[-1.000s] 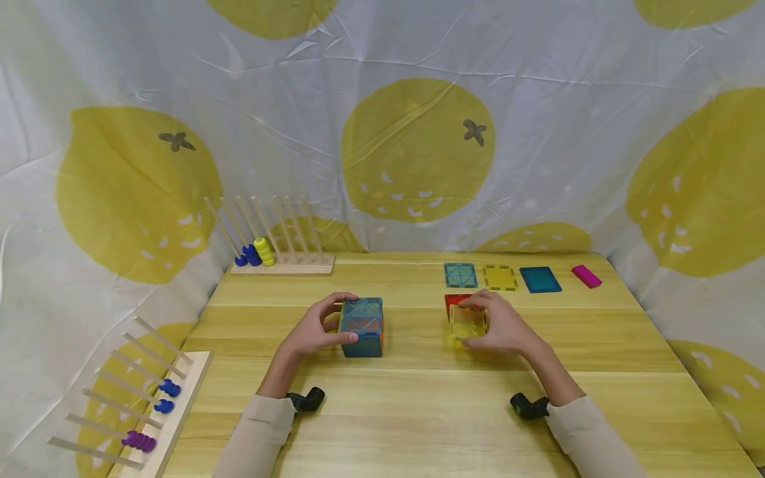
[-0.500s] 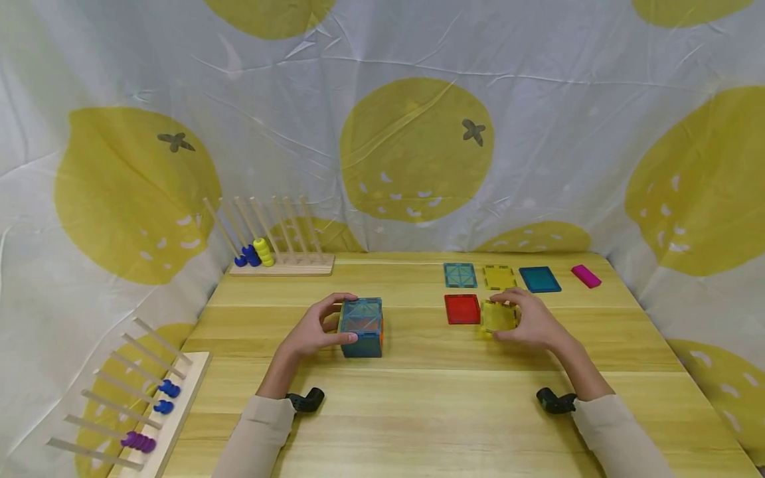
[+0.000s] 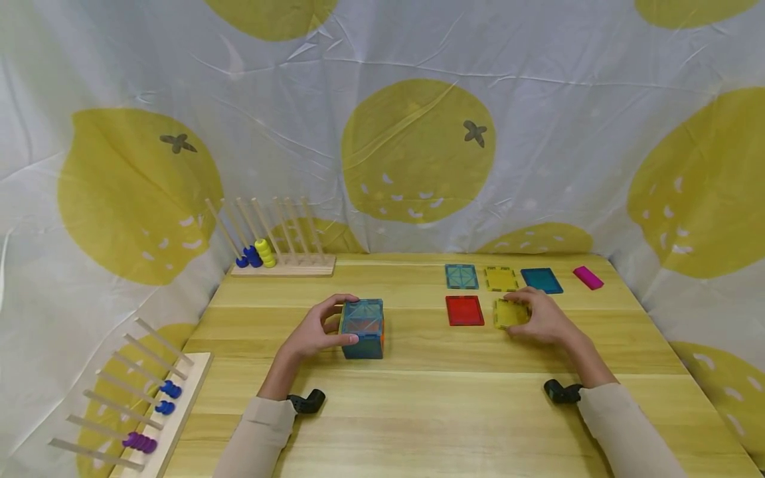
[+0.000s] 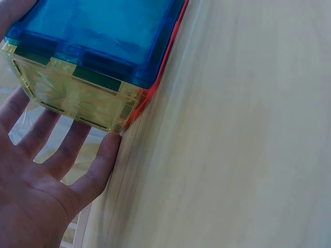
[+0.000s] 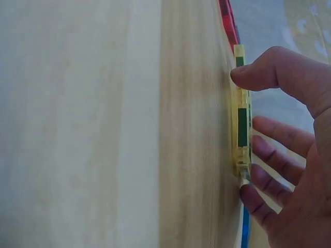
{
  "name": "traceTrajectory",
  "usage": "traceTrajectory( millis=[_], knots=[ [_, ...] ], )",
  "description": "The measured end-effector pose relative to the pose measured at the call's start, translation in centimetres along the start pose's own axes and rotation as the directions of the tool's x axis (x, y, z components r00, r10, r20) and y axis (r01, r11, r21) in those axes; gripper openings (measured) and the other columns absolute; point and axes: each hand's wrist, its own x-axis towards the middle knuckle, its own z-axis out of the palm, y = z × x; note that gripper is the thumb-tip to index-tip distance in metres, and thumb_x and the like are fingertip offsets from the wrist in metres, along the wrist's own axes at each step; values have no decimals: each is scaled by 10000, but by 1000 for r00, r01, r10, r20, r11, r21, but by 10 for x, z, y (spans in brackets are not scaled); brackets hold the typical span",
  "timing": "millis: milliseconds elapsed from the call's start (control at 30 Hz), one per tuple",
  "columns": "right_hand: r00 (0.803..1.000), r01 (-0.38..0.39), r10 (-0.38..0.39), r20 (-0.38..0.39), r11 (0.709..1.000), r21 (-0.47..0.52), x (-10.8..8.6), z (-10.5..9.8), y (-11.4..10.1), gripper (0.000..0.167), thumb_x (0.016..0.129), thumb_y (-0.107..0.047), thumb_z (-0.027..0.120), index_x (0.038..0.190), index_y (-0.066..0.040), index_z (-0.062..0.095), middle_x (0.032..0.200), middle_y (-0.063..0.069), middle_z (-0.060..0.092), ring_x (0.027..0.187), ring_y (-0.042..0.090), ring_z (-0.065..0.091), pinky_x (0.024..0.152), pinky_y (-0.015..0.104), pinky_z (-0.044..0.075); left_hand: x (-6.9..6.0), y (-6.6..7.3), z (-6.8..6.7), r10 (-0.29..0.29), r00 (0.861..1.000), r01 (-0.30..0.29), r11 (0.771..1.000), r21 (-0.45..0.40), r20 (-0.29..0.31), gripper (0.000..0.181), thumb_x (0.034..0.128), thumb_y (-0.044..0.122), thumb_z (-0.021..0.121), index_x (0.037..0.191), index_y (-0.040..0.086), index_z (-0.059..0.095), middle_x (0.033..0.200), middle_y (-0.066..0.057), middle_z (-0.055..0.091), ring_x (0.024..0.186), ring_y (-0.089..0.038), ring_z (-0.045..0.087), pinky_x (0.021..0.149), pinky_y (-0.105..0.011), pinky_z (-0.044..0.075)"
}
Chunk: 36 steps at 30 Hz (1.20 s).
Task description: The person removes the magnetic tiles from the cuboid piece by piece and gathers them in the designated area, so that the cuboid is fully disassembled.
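My left hand (image 3: 313,330) grips a cube (image 3: 362,325) built from see-through magnetic tiles on the wooden table, thumb at its near side and fingers behind. In the left wrist view the cube shows a blue face (image 4: 98,31), a yellow face (image 4: 72,93) and a red edge. Over on the right, my right hand (image 3: 546,318) pinches a yellow magnetic tile (image 3: 508,314) by its near and far edges. That tile (image 5: 242,126) lies flat, at or just above the tabletop. A red tile (image 3: 464,311) lies to its left.
Behind the red tile lie a light blue tile (image 3: 461,276), another yellow tile (image 3: 501,279) and a teal tile (image 3: 542,281). A magenta block (image 3: 588,277) is at the far right. Two peg racks with beads stand at the back left (image 3: 283,265) and front left (image 3: 179,405).
My right hand has carried the yellow tile rightward from over the red tile, which is now uncovered, and lowered it to the right. My left hand stays on the cube.
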Motion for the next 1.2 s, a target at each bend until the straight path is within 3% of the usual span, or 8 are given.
traceTrajectory(
  millis=[467,633,833,1033,1200],
  knots=[
    [1000,9,-8,29,999,-32,5,1,-1,639,772,-221,850,1353,-43,653,1428,272,521,1283,485,438,1042,713,395,-1,-2,-1,-4,1000,4,1000,0,5,714,863,81,832,1484,148,486,1483,-132,469,1288,-330,523,947,-367,573],
    [1000,13,-13,8,999,-35,3,-1,-4,657,784,-255,863,1358,-27,639,1421,276,529,1292,495,443,1056,723,382,-4,-2,-8,22,999,-22,1000,-10,39,807,873,98,824,1553,91,389,1559,-162,413,1384,-426,447,1058,-501,505],
    [1000,13,-12,-24,1000,20,-1,-6,-23,665,861,-351,837,1390,-26,600,1460,261,524,1403,537,373,1045,727,412,-7,-5,-15,-1,997,3,1000,-20,77,834,894,57,790,1588,97,329,1600,-153,381,1444,-412,410,1117,-560,443],
    [996,77,-70,-52,986,150,5,3,-50,643,877,-287,838,1409,-28,586,1411,193,569,1205,428,581,940,581,554,-7,-7,-14,-11,998,12,1000,-2,61,797,909,85,781,1582,145,358,1609,-129,389,1457,-421,404,1128,-663,384],
    [991,135,-129,-39,962,238,10,14,-79,666,871,-303,846,1419,-36,577,1391,196,596,1139,384,631,928,534,572,-7,-8,-14,11,998,-10,1000,-26,69,786,916,72,768,1580,97,349,1598,-176,387,1443,-456,411,1104,-628,430]
  ],
)
